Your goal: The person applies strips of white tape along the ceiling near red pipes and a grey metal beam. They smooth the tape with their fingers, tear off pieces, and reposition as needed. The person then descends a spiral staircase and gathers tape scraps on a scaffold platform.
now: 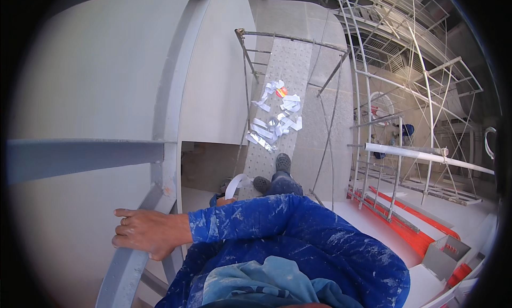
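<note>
My right arm, in a blue sleeve smeared with white, reaches across my body to the left. With its fingers bent over the edge, my right hand [146,231] grips a painted grey steel beam [124,274]. Below that forearm, mostly hidden by it, my left hand [226,201] holds a curled white strip [239,184]. Ahead of my feet, loose white strips [262,128] lie scattered on a dimpled scaffold plank [290,63]. Among them are a small roll of tape [273,122], a round orange-and-yellow label [281,92] and a crumpled shiny strip [264,143].
Scaffold tubes [296,38] frame the plank at its far end and both sides. Pale wall panels [218,80] and a grey column [170,100] stand on the left. On the right are more scaffolding [364,92], red rails [400,224] and a grey box [446,254], with a drop below.
</note>
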The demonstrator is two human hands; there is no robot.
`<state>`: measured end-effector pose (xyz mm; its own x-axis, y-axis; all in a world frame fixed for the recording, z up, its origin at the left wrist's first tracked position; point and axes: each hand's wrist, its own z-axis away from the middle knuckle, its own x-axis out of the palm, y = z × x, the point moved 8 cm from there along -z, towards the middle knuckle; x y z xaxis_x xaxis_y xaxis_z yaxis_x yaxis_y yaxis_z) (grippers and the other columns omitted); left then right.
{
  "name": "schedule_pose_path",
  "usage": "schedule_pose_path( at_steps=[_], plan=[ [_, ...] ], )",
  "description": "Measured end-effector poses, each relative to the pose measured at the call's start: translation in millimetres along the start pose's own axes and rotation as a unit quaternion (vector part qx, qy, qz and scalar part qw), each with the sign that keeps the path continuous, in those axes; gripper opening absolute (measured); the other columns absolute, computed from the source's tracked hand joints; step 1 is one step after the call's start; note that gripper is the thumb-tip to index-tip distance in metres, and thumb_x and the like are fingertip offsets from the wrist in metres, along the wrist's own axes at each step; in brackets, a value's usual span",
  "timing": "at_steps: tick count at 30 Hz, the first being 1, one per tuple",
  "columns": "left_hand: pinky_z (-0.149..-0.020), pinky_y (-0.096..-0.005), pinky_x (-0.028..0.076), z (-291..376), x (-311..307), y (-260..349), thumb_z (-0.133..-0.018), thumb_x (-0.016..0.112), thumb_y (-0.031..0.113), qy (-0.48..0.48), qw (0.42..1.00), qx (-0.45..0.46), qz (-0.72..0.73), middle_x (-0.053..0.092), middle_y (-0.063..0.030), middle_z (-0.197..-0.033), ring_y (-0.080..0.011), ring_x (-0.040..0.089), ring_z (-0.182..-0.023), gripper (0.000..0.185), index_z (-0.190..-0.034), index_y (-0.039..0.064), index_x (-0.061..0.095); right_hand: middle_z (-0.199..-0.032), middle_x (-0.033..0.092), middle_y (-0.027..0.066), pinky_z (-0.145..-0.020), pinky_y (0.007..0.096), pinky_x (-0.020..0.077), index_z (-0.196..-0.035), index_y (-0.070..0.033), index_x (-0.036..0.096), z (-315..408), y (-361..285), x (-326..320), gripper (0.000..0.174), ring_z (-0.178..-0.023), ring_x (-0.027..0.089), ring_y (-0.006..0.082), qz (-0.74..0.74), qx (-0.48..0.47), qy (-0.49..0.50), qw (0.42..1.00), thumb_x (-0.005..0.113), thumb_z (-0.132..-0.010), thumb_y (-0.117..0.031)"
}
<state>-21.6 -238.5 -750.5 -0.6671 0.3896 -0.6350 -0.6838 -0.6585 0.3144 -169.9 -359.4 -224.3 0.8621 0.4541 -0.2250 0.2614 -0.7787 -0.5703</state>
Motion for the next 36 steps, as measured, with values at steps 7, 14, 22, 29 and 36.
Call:
schedule_pose_path(
  at_steps=[7, 14, 22, 29, 36],
  plan=[
    [-0.08, -0.0455, 0.056, -21, 39, 50, -0.085, 0.071, 0.039, -0.036, 0.995, 0.059, -0.078, 0.077, -0.0166, -0.093, -0.0343, 0.075, -0.085, 0.035, -0.098, 0.008, 0.079, -0.076, 0.063, 0.0102, -0.124, 0.0523, 0.0293, -0.101, 0.001, 0.064, -3, -6, 4, 0.053, -0.076, 0.066, 0.0298, 0.056, 0.006, -0.028, 0.998, 0.075, -0.049, -0.007],
    [-0.079, -0.0449, 0.056, -10, 98, 129, -0.084, 0.073, 0.037, -0.131, 0.97, 0.138, -0.148, 0.077, -0.0155, -0.089, -0.0331, 0.075, -0.083, 0.033, -0.096, 0.007, 0.079, -0.087, 0.068, 0.0117, -0.122, 0.0518, 0.0281, -0.105, -0.003, 0.068, 3, -5, 12, 0.051, -0.087, 0.069, 0.0301, 0.099, 0.021, -0.038, 0.994, 0.08, -0.057, -0.017],
    [-0.076, -0.0439, 0.054, -14, 127, 223, -0.081, 0.077, 0.033, -0.209, 0.922, 0.243, -0.217, 0.076, -0.0142, -0.08, -0.0295, 0.074, -0.078, 0.03, -0.09, 0.004, 0.079, -0.099, 0.068, 0.0135, -0.111, 0.0504, 0.045, -0.117, -0.007, 0.066, 57, -25, -98, 0.06, -0.105, 0.064, 0.0347, 0.045, 0.015, 0.192, 0.98, 0.086, -0.074, -0.043],
    [-0.085, -0.0452, 0.055, -23, 107, 259, -0.084, 0.074, 0.029, -0.093, 0.929, 0.329, -0.14, 0.076, -0.0212, -0.098, -0.0362, 0.074, -0.094, 0.034, -0.103, 0.002, 0.078, -0.092, 0.073, 0.0115, -0.08, 0.0342, 0.0557, -0.109, -0.002, 0.073, 345, 40, -228, 0.032, -0.086, 0.071, 0.0191, 0.099, 0.399, 0.38, 0.829, 0.077, -0.087, -0.024],
    [-0.088, -0.0471, 0.055, -67, 83, 293, -0.085, 0.072, 0.026, -0.066, 0.939, 0.268, -0.207, 0.076, -0.0239, -0.099, -0.0395, 0.074, -0.099, 0.034, -0.106, 0.0, 0.076, -0.127, 0.068, 0.0236, -0.102, 0.0485, 0.0513, -0.123, -0.001, 0.069, 775, -52, -112, 0.046, -0.122, 0.063, 0.0413, 0.188, 0.904, 0.217, 0.317, 0.058, -0.09, -0.03]
  ],
)
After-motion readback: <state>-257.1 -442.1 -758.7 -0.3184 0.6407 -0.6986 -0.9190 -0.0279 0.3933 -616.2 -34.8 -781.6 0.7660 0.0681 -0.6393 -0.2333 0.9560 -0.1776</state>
